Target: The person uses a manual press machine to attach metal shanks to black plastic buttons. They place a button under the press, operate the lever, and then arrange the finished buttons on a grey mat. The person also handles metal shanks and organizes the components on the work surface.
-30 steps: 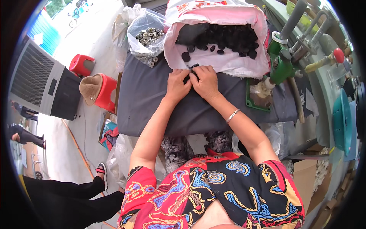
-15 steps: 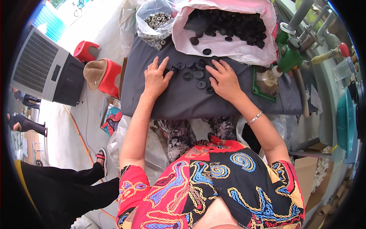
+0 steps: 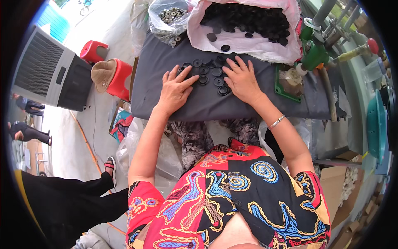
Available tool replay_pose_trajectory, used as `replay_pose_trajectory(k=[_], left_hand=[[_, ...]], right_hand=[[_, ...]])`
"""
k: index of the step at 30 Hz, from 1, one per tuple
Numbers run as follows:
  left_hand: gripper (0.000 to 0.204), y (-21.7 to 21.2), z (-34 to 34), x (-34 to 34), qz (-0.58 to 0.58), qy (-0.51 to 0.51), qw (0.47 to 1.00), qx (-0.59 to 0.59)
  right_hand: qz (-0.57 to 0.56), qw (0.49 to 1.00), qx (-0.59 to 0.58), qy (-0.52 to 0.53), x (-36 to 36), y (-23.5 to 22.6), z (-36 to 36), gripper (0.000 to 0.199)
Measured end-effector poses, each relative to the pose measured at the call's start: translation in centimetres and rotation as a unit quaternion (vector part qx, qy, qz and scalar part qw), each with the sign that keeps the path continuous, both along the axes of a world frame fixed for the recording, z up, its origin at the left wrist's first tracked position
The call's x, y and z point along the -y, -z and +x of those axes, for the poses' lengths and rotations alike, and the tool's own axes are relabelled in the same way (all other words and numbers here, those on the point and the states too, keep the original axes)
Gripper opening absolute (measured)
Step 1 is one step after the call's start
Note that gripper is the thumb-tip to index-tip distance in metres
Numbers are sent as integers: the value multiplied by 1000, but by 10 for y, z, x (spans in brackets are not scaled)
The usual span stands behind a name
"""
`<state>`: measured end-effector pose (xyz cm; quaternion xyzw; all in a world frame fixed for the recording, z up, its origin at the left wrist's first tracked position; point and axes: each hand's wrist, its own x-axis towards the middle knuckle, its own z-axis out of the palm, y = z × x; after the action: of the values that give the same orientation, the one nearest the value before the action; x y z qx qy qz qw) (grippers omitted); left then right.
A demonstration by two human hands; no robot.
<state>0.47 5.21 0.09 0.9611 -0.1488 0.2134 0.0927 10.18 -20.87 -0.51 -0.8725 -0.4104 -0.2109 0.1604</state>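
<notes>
Mostly between two loosely splayed hands (image 3: 176,90), round black parts (image 3: 217,72) in a cluster, grey cloth (image 3: 207,106) beneath.

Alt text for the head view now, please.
A bare left hand and a bare right hand, both spread, flank small round black parts on a dark grey table. Beyond sit a clear plastic bag of silvery metal pieces and an open white sack of black pieces.

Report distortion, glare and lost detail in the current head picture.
Head view: corners black, louvred grey unit skewed by the fisheye; head view: floor at upper left nearly washed out; head view: black pieces in the white sack merge darkly, while discs between the left hand and right hand show their rims.
</notes>
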Motion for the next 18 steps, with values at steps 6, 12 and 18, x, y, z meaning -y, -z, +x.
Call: replay_pose_trajectory(k=[6, 12, 18], left_hand=[[48, 11, -30, -25, -194, -70, 978, 44], [42, 11, -37, -13, -136, -68, 985, 79], [33, 4, -48, 4, -109, -11, 993, 46]], right_hand=[[75, 994, 18, -74, -27, -17, -5, 35], [62, 988, 31, -139, -77, -16, -20, 31], [0, 988, 57, -145, -82, 4, -25, 17]])
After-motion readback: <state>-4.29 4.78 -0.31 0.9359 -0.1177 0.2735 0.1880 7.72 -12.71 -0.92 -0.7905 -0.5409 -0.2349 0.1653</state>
